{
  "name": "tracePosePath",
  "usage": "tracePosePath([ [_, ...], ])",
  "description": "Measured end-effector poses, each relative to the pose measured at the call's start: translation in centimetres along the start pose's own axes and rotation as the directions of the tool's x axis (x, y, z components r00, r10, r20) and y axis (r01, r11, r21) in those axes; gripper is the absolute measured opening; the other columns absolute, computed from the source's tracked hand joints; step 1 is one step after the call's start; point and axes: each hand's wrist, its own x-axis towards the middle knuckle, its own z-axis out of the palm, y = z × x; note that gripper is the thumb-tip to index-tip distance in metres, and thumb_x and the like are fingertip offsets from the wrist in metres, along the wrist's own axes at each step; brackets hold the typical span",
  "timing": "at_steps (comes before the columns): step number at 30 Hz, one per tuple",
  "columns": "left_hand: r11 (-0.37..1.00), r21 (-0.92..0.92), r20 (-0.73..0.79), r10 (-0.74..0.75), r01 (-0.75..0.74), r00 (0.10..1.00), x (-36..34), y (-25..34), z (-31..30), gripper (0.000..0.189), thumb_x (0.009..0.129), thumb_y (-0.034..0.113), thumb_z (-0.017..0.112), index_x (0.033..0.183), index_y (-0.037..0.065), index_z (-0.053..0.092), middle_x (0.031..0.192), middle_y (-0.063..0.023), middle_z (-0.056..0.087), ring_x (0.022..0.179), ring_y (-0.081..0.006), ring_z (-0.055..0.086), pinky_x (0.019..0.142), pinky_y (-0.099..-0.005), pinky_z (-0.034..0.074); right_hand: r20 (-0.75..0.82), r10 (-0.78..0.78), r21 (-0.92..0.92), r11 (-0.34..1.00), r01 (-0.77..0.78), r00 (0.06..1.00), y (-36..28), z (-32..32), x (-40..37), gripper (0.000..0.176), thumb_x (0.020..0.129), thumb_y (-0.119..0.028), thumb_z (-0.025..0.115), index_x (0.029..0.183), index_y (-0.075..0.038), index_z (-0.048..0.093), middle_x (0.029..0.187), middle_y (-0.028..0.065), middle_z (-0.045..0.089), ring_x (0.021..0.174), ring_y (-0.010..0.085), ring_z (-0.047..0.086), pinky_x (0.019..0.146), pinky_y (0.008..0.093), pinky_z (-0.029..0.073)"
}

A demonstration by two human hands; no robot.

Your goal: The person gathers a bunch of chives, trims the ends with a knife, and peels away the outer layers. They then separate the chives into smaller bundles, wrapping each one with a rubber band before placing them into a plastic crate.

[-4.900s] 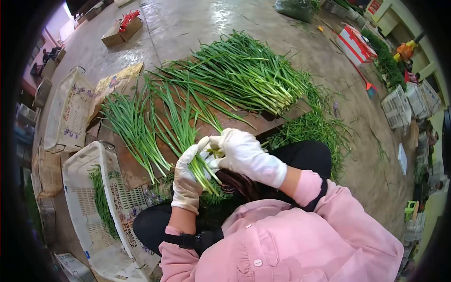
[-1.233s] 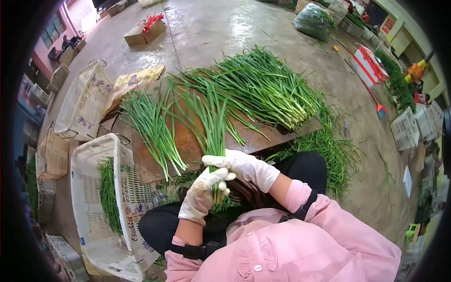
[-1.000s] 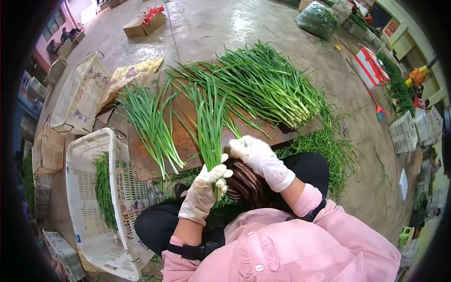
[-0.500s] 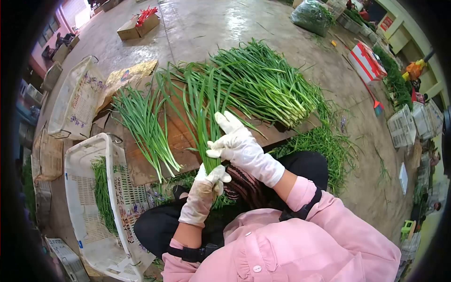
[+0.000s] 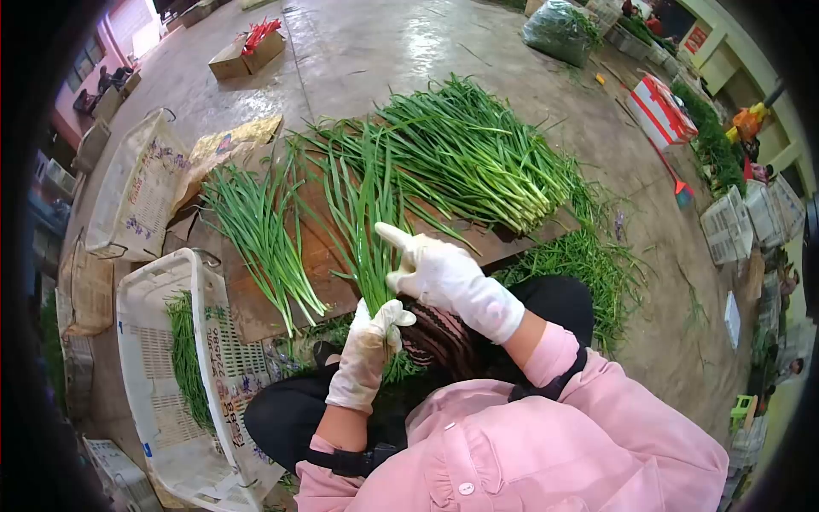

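Low over my lap, my left hand (image 5: 373, 328), in a soiled white glove, is wrapped round the lower ends of a bunch of garlic chives (image 5: 368, 218). Its long leaves fan up and away over the board. My right hand (image 5: 439, 273), also in a white glove, is beside the bunch on its right, index finger stretched out and thumb apart, fingertips at the leaves. A smaller pile of chives (image 5: 260, 230) lies left on the brown board (image 5: 256, 299). The large pile (image 5: 486, 154) spreads across the board's far right.
A white plastic crate (image 5: 205, 358) with greens inside stands at my left, another crate (image 5: 141, 192) beyond it. Loose trimmings (image 5: 589, 290) lie on the floor at right. Farther off are a cardboard box (image 5: 247, 55), a stuffed plastic bag (image 5: 559, 32) and a red-white box (image 5: 661, 111).
My right hand has shifted slightly left and lower along the bunch, and its index finger now points out over the leaves. My left hand keeps its hold.
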Motion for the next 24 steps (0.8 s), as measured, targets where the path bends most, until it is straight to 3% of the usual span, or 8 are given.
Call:
tracePosePath([
  [4, 0.998, 0.057, 0.058, 0.037, -0.04, 0.998, 0.3, -0.5, -0.6, 0.035, 0.1, 0.023, 0.065, 0.13, 0.012, 0.051, 0.088, -0.0067, 0.068, 0.055, -0.0072, 0.047, 0.051, -0.0224, 0.041, 0.022, -0.054, 0.259, 0.965, 0.047, 0.998, 4.0, 3.9, 2.8, 0.091, 0.08, -0.035, 0.081, 0.157, -0.016, 0.036, 0.124, 0.0195, 0.068, 0.112, 0.0364, 0.067, 0.094, 0.0432, 0.051],
  [7, 0.998, 0.038, 0.065, 0.049, -0.052, 0.997, 0.6, -0.9, -0.9, 0.034, 0.099, 0.023, 0.065, 0.128, 0.012, 0.052, 0.088, -0.0072, 0.068, 0.055, -0.0075, 0.047, 0.051, -0.0228, 0.041, 0.102, -0.057, 0.615, 0.788, -0.018, 0.993, 4.9, 4.9, 3.3, 0.086, 0.079, -0.026, 0.085, 0.152, -0.008, 0.043, 0.117, 0.0139, 0.071, 0.099, 0.0265, 0.069, 0.086, 0.0369, 0.052],
  [10, 0.999, 0.037, 0.05, 0.037, -0.039, 0.998, 0.6, -0.6, -0.6, 0.034, 0.099, 0.022, 0.066, 0.128, 0.011, 0.052, 0.087, -0.0076, 0.068, 0.055, -0.0077, 0.048, 0.051, -0.0229, 0.041, 0.192, 0.096, 0.766, 0.608, -0.21, 0.977, 1.9, 3.0, 1.7, 0.056, 0.082, -0.009, 0.082, 0.135, -0.003, 0.062, 0.095, -0.0007, 0.068, 0.077, 0.0075, 0.06, 0.069, 0.0245, 0.049],
  [14, 0.997, 0.06, 0.029, 0.054, -0.055, 0.998, 0.4, -0.1, -0.1, 0.034, 0.098, 0.021, 0.067, 0.126, 0.01, 0.052, 0.087, -0.0076, 0.068, 0.054, -0.0083, 0.048, 0.05, -0.0239, 0.042, 0.174, 0.111, 0.905, 0.373, -0.203, 0.978, 1.9, 4.3, 1.1, 0.037, 0.081, -0.007, 0.08, 0.116, 0.002, 0.07, 0.098, 0.0024, 0.07, 0.08, 0.0102, 0.063, 0.07, 0.0268, 0.051],
  [17, 0.994, 0.022, 0.051, 0.109, -0.11, 0.993, 0.7, -0.8, -0.5, 0.032, 0.098, 0.02, 0.067, 0.124, 0.009, 0.053, 0.086, -0.0063, 0.068, 0.054, -0.0088, 0.05, 0.049, -0.0248, 0.042, 0.038, 0.127, 0.83, 0.549, -0.102, 0.991, 1.4, 5.6, 1.3, 0.044, 0.079, -0.013, 0.083, 0.117, 0.002, 0.07, 0.105, 0.0072, 0.072, 0.086, 0.0152, 0.066, 0.074, 0.03, 0.053],
  [21, 0.992, -0.004, 0.078, 0.125, -0.125, 0.989, 1.3, -2.0, -1.2, 0.031, 0.099, 0.02, 0.066, 0.124, 0.009, 0.052, 0.084, -0.005, 0.067, 0.054, -0.0091, 0.051, 0.049, -0.0252, 0.042, 0.088, 0.282, 0.748, 0.615, -0.25, 0.955, 0.1, 5.2, 0.6, 0.051, 0.074, -0.021, 0.087, 0.116, 0.002, 0.07, 0.108, 0.0123, 0.071, 0.093, 0.0178, 0.067, 0.082, 0.0313, 0.053],
  [23, 0.994, -0.012, 0.066, 0.105, -0.105, 0.992, 1.6, -2.3, -1.3, 0.031, 0.099, 0.019, 0.066, 0.125, 0.01, 0.051, 0.084, -0.0036, 0.065, 0.055, -0.0087, 0.052, 0.049, -0.0249, 0.043, 0.001, 0.238, 0.756, 0.636, -0.156, 0.971, 1.2, 6.8, 0.9, 0.042, 0.075, -0.021, 0.087, 0.107, 0.001, 0.073, 0.103, 0.0111, 0.072, 0.089, 0.0176, 0.068, 0.08, 0.0305, 0.053],
  [24, 0.994, -0.011, 0.066, 0.107, -0.106, 0.992, 1.6, -2.3, -1.2, 0.031, 0.099, 0.019, 0.066, 0.125, 0.01, 0.051, 0.084, -0.0036, 0.065, 0.055, -0.0087, 0.052, 0.049, -0.0249, 0.043, -0.027, 0.216, 0.817, 0.568, -0.103, 0.976, 1.4, 7.3, 1.1, 0.026, 0.079, -0.017, 0.084, 0.098, -0.002, 0.073, 0.086, 0.0048, 0.068, 0.072, 0.0127, 0.061, 0.064, 0.0289, 0.047],
])
